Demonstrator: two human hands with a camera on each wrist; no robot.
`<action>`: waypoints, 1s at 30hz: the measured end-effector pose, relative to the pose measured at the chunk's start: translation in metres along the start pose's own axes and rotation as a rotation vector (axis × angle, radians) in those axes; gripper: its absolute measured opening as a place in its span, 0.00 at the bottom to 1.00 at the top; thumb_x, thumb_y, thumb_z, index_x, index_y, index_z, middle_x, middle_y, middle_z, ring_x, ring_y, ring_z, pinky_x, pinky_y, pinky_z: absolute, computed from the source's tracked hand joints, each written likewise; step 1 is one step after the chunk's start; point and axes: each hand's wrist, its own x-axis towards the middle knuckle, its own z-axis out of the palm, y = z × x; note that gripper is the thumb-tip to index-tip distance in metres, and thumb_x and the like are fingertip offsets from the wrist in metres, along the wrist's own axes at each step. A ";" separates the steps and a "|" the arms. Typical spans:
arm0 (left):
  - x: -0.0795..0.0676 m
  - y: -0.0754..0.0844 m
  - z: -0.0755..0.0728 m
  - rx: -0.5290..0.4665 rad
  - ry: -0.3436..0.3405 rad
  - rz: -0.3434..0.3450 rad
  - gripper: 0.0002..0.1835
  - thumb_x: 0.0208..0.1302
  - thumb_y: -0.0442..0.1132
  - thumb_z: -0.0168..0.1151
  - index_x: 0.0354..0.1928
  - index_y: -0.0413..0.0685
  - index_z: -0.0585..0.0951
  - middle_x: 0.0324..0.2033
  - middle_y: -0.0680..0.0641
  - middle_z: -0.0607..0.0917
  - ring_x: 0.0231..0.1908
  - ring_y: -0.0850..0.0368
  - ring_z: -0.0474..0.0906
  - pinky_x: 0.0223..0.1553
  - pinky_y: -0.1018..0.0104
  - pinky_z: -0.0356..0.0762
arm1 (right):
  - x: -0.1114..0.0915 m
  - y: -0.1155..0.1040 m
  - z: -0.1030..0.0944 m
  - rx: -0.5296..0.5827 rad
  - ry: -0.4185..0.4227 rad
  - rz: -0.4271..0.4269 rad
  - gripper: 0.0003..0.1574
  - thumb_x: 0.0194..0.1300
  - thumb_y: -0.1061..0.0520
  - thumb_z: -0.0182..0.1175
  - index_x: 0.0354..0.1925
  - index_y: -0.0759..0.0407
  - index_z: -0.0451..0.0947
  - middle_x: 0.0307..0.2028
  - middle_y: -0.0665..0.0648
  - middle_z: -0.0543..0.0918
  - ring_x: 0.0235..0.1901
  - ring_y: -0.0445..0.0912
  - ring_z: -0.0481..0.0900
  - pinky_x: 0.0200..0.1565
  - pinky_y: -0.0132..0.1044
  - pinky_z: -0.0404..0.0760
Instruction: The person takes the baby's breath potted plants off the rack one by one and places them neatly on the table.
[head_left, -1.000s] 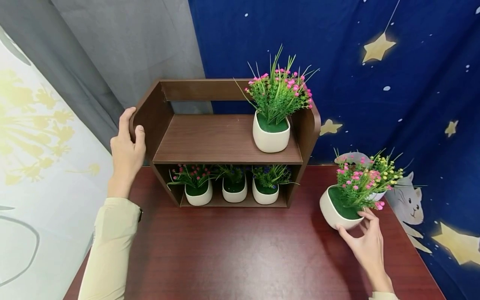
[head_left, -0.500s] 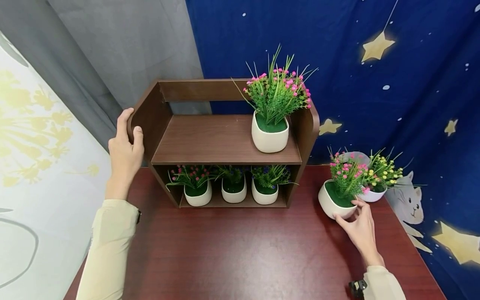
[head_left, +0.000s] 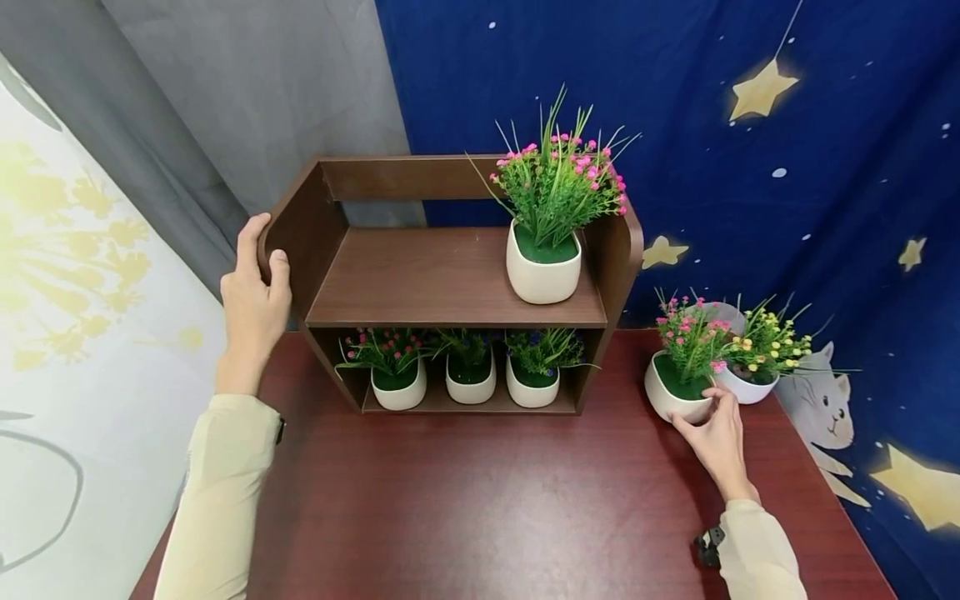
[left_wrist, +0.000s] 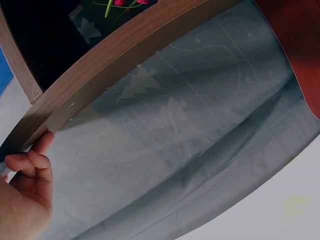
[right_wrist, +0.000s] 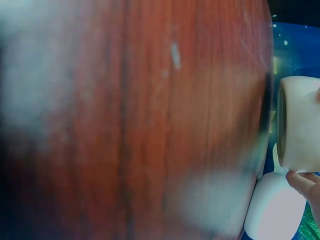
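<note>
My left hand (head_left: pixel 255 312) grips the upper left side panel of a brown two-tier shelf (head_left: pixel 450 275); the left wrist view shows fingers (left_wrist: pixel 42 150) at the panel's edge. At the table's right, my right hand (head_left: pixel 716 437) holds a potted plant (head_left: pixel 678 387) with pink flowers in a white pot, thumb at the near side and fingers at the right. Its underside shows in the right wrist view, where the pot (right_wrist: pixel 302 125) looks raised off the table. Just behind it to the right stands a yellow-flowered potted plant (head_left: pixel 757 367).
A taller pink-flowered potted plant (head_left: pixel 547 267) stands at the right of the upper tier. Below, the lower tier holds a red-flowered pot (head_left: pixel 399 387), a middle pot (head_left: pixel 471 383) and a blue-flowered pot (head_left: pixel 532 387). A star-patterned curtain (head_left: pixel 825 208) hangs behind the dark red table (head_left: pixel 480 500).
My right hand has carried the pink-flowered potted plant back, away from me and slightly left, beside the yellow one, which now shows more. The left hand stays on the shelf.
</note>
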 end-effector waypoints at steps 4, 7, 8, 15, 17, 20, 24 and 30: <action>0.002 0.001 0.000 -0.002 0.009 -0.001 0.24 0.66 0.44 0.44 0.65 0.65 0.66 0.20 0.37 0.75 0.17 0.42 0.69 0.23 0.62 0.59 | 0.006 0.003 0.004 -0.001 0.013 0.016 0.39 0.34 0.66 0.75 0.43 0.73 0.64 0.49 0.74 0.67 0.38 0.56 0.66 0.42 0.29 0.57; 0.001 0.001 0.000 0.003 0.010 -0.006 0.24 0.66 0.44 0.44 0.65 0.65 0.66 0.22 0.36 0.76 0.18 0.41 0.70 0.23 0.61 0.60 | 0.010 0.005 0.006 -0.006 0.010 0.030 0.39 0.35 0.66 0.75 0.43 0.72 0.64 0.48 0.73 0.67 0.36 0.53 0.65 0.41 0.33 0.58; 0.001 0.001 0.000 0.003 0.009 -0.009 0.24 0.66 0.45 0.44 0.65 0.66 0.66 0.22 0.36 0.76 0.19 0.40 0.71 0.24 0.60 0.60 | 0.011 0.005 0.007 -0.009 0.008 0.036 0.39 0.35 0.65 0.75 0.43 0.72 0.64 0.48 0.72 0.68 0.36 0.52 0.65 0.41 0.34 0.59; -0.001 0.001 -0.001 0.009 0.011 -0.007 0.24 0.66 0.44 0.44 0.65 0.64 0.66 0.21 0.36 0.75 0.18 0.41 0.69 0.23 0.60 0.59 | 0.017 0.010 0.014 -0.007 -0.004 0.047 0.38 0.36 0.65 0.76 0.43 0.72 0.64 0.45 0.71 0.68 0.35 0.51 0.65 0.39 0.36 0.60; -0.001 0.001 -0.001 0.012 0.011 -0.006 0.24 0.66 0.44 0.44 0.65 0.64 0.66 0.20 0.36 0.75 0.17 0.41 0.68 0.23 0.60 0.59 | 0.018 0.011 0.016 -0.006 -0.003 0.042 0.38 0.36 0.65 0.76 0.43 0.72 0.64 0.43 0.70 0.68 0.34 0.51 0.65 0.38 0.37 0.60; -0.001 0.000 -0.001 0.015 0.007 -0.002 0.24 0.66 0.44 0.44 0.65 0.64 0.65 0.20 0.37 0.74 0.17 0.42 0.68 0.22 0.60 0.59 | 0.020 0.013 0.018 -0.007 0.006 0.044 0.38 0.36 0.65 0.76 0.43 0.72 0.64 0.40 0.68 0.67 0.34 0.52 0.64 0.39 0.38 0.59; 0.000 0.001 0.000 0.014 0.006 0.003 0.24 0.66 0.44 0.44 0.65 0.64 0.65 0.18 0.38 0.73 0.16 0.43 0.66 0.22 0.61 0.58 | 0.022 0.016 0.020 0.000 0.010 0.049 0.38 0.36 0.65 0.75 0.43 0.73 0.63 0.37 0.67 0.66 0.34 0.53 0.63 0.39 0.38 0.58; 0.001 0.001 0.001 0.005 0.004 0.000 0.24 0.66 0.44 0.44 0.65 0.64 0.66 0.20 0.37 0.75 0.17 0.42 0.69 0.23 0.60 0.59 | 0.023 0.020 0.021 0.009 -0.027 0.071 0.38 0.37 0.66 0.74 0.43 0.73 0.62 0.37 0.67 0.64 0.35 0.55 0.63 0.41 0.42 0.59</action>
